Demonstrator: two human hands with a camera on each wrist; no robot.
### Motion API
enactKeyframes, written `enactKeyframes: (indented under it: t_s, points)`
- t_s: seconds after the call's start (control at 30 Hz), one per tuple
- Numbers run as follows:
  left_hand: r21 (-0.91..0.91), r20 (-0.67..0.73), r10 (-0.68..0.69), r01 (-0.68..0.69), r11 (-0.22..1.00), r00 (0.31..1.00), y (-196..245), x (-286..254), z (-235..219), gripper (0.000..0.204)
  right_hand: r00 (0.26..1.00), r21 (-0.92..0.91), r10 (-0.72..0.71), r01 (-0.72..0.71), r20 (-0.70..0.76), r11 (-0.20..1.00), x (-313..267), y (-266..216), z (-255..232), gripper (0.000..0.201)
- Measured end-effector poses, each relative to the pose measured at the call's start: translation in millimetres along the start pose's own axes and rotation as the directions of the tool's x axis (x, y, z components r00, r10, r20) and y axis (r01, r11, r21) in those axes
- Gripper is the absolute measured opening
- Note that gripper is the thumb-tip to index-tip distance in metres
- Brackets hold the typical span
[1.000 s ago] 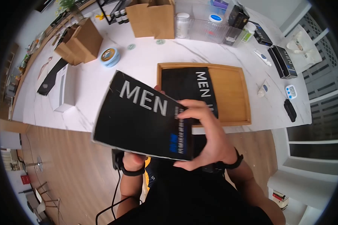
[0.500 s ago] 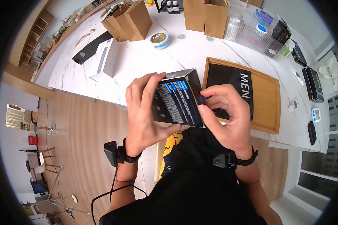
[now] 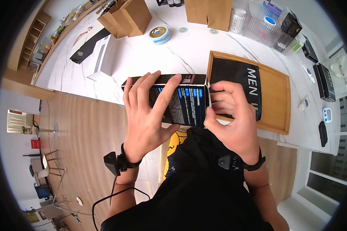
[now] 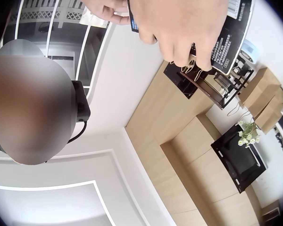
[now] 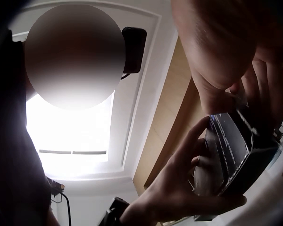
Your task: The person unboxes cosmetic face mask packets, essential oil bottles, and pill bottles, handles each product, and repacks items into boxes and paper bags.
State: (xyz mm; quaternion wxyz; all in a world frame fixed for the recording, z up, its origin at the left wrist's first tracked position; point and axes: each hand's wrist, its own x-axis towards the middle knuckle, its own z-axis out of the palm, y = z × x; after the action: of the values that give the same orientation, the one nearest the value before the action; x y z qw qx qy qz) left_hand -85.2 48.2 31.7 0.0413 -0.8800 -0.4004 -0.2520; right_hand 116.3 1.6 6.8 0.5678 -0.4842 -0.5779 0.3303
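A black box [image 3: 181, 106] with white and blue print is held up in front of the body, near the table's front edge. My left hand [image 3: 148, 111] grips it from the left, fingers over the top edge and thumb underneath. At the box's right end, my right hand [image 3: 235, 119] pinches the edge of the end panel between thumb and curled fingers. In the right wrist view the box [image 5: 231, 146] lies between both hands, its end edge under the right fingers. Beyond the right hand, a flat black sheet lettered MEN [image 3: 235, 71] lies in a wooden tray [image 3: 277, 104].
A light blue round tin [image 3: 159, 35], a white box [image 3: 103, 57] and brown paper bags [image 3: 129, 19] stand on the marble-patterned table. A clear ribbed bin [image 3: 254, 32] holds bottles and boxes. To the right are another black box [image 3: 324, 82], a timer [image 3: 327, 115] and a test stick [image 3: 307, 72].
The box has been turned from its MEN face to its printed back, and then tilted so its narrow top side shows. The right hand has shifted to the box's right end.
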Motion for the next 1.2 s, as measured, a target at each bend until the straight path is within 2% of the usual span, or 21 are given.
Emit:
enactKeyframes:
  t_s: [0.1,0.17,0.2,0.27,0.33,0.4,0.43,0.5,0.53,0.57,0.6,0.67,0.7,0.73,0.77,0.8,0.83,0.93,1.07,1.13,1.2]
  points:
    - [-0.160,0.053,-0.028,0.036,0.986,0.998,-8.4,3.7,-1.5,0.109,1.000,0.035,0.001,-0.001,-0.018,0.999,-0.5,6.7,-8.9,0.045]
    - [-0.417,0.063,0.019,0.009,0.909,0.998,-17.7,5.7,0.8,0.107,0.999,0.254,-0.019,0.007,0.045,0.967,4.1,12.9,-17.1,0.051]
    - [-0.535,0.073,0.036,0.009,0.845,0.997,-21.0,6.8,2.4,0.107,0.999,0.248,-0.015,0.006,0.037,0.969,6.1,13.2,-17.4,0.051]
    - [-0.505,0.069,0.035,0.005,0.863,0.997,-24.2,12.2,3.8,0.108,0.999,0.143,-0.006,0.011,-0.036,0.990,6.8,12.5,-22.5,0.049]
    - [-0.325,0.112,-0.052,0.086,0.942,0.992,-29.7,18.6,2.8,0.114,0.974,-0.179,-0.082,0.045,-0.211,0.983,8.2,19.8,-41.8,0.032]
    - [-0.103,0.186,-0.276,0.298,0.949,0.943,-41.7,22.0,9.8,0.117,0.910,-0.384,-0.048,-0.126,-0.412,0.915,3.5,20.3,-65.8,0.022]
    - [-0.035,0.158,-0.307,0.316,0.948,0.938,-52.4,21.7,19.3,0.119,0.910,-0.387,-0.050,-0.125,-0.412,0.914,0.5,23.2,-78.3,0.022]
    - [0.006,0.191,-0.357,0.363,0.932,0.914,-72.8,22.4,38.6,0.120,0.842,-0.532,0.150,-0.455,-0.519,0.714,-6.0,30.1,-97.1,0.028]
    - [0.048,0.222,-0.404,0.404,0.913,0.887,-78.8,21.0,47.4,0.121,0.840,-0.533,0.151,-0.458,-0.521,0.712,-8.1,31.2,-98.2,0.028]
    - [0.021,0.120,-0.317,0.317,0.948,0.941,-74.6,22.3,49.7,0.116,0.851,-0.586,0.172,-0.474,-0.496,0.657,-10.8,31.8,-99.4,0.034]
    - [0.016,0.118,-0.316,0.316,0.949,0.941,-69.7,24.2,48.7,0.116,0.860,-0.638,0.195,-0.485,-0.471,0.598,-12.9,33.1,-100.3,0.039]
    - [-0.046,-0.181,-0.119,0.112,0.993,0.976,-46.6,30.5,42.9,0.105,0.889,-0.698,0.121,-0.425,-0.441,0.577,-14.9,38.1,-96.8,0.041]
    - [-0.219,-0.136,-0.109,0.078,0.973,0.985,-26.4,31.0,43.0,0.091,0.897,-0.676,0.165,-0.420,-0.409,0.606,-12.4,34.8,-90.5,0.042]
    - [-0.275,-0.068,0.037,-0.054,0.960,0.997,-14.0,26.8,50.7,0.083,0.905,-0.652,0.205,-0.413,-0.374,0.635,-9.0,32.0,-84.7,0.043]
    - [-0.278,0.096,0.054,-0.026,0.960,0.994,13.6,23.3,47.5,0.082,0.895,-0.642,0.224,-0.435,-0.386,0.631,-6.0,30.8,-82.0,0.041]
    - [-0.304,0.166,0.152,-0.096,0.948,0.974,30.4,18.0,57.5,0.087,0.897,-0.642,0.220,-0.430,-0.383,0.634,-2.7,30.0,-78.2,0.041]
    - [-0.331,0.194,0.143,-0.072,0.941,0.971,47.7,11.0,67.1,0.088,0.894,-0.598,0.250,-0.438,-0.373,0.671,0.3,29.5,-74.2,0.042]
    - [-0.341,0.107,0.100,-0.058,0.938,0.989,70.1,-8.5,103.3,0.093,0.909,-0.514,0.207,-0.380,-0.361,0.769,1.1,50.1,-71.5,0.049]
    - [-0.312,0.054,0.129,-0.106,0.944,0.990,66.6,-13.9,112.0,0.099,0.897,-0.265,0.286,-0.381,-0.337,0.886,4.8,50.8,-70.5,0.047]
    - [-0.410,0.034,0.129,-0.104,0.906,0.991,63.7,-14.0,108.8,0.104,0.895,0.070,0.419,-0.413,-0.154,0.908,6.8,48.1,-69.7,0.039]
    - [-0.440,0.039,0.128,-0.099,0.892,0.991,62.8,-16.2,105.8,0.107,0.906,0.098,0.409,-0.399,-0.110,0.912,7.4,48.1,-69.7,0.035]
